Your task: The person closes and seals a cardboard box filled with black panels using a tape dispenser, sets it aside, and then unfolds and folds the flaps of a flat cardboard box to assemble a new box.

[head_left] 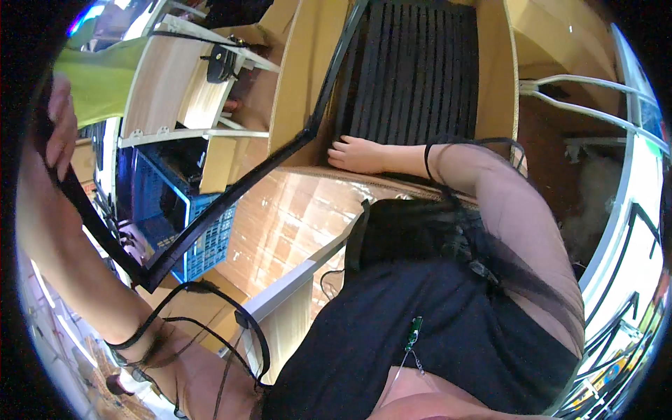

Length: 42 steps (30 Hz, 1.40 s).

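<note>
My left hand (61,126) is raised at the far left, its fingers closed around one end of a thin black angular strip (231,199). From there the strip runs down to a sharp corner, then climbs to the right and bends again beside an open cardboard box (301,77). Inside the box lie long black slats (420,70), packed side by side. My right hand (357,154) rests in the near left corner of the box, against the ends of the slats, fingers slightly apart. What its palm touches is hidden.
A blue plastic crate (199,245) stands left of the box, below a wood-topped table (175,84) with a small black object (222,64) on it. A pale metal rail (280,294) is close to my body. White tubing (588,108) is on the right.
</note>
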### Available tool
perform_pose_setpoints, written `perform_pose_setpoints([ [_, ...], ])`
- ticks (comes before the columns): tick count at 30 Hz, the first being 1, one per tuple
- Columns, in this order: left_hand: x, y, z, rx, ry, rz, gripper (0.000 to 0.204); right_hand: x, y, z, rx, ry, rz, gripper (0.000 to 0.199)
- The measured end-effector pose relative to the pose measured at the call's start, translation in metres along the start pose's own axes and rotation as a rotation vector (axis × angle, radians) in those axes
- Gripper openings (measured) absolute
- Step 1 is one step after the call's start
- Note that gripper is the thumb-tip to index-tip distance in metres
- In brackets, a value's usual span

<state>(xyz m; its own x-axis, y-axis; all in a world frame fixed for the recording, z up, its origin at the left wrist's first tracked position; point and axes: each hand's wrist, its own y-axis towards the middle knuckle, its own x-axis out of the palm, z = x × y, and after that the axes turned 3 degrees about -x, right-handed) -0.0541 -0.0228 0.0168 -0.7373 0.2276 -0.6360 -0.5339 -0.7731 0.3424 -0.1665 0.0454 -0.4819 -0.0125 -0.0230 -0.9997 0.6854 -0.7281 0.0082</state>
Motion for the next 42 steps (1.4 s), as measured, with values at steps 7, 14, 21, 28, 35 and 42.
perform_pose_setpoints([
  [7, 0.05, 0.023, -0.025, 0.066, 0.097, 0.084, 0.035, 0.03, -0.014, 0.027, 0.154, 0.174, -0.159, 0.081],
  [14, 0.072, 0.08, -0.019, 0.143, 0.3, -0.093, 0.037, 0.007, -0.013, 0.037, 0.213, 0.204, -0.151, 0.074],
  [21, 0.125, 0.099, -0.03, 0.105, 0.447, -0.122, 0.033, 0.025, -0.04, 0.065, 0.396, 0.182, -0.049, 0.075],
  [28, 0.175, 0.129, -0.09, 0.095, 0.714, -0.062, 0.036, 0.023, -0.028, 0.058, 0.416, 0.248, -0.079, 0.08],
  [35, 0.251, 0.082, -0.184, 0.175, 0.507, -0.07, 0.039, 0.008, -0.022, 0.057, 0.51, 0.245, -0.157, 0.076],
  [42, 0.326, 0.016, -0.262, -0.209, 0.57, -0.257, 0.045, -0.09, -0.061, 0.072, 0.496, 0.329, -0.389, 0.029],
])
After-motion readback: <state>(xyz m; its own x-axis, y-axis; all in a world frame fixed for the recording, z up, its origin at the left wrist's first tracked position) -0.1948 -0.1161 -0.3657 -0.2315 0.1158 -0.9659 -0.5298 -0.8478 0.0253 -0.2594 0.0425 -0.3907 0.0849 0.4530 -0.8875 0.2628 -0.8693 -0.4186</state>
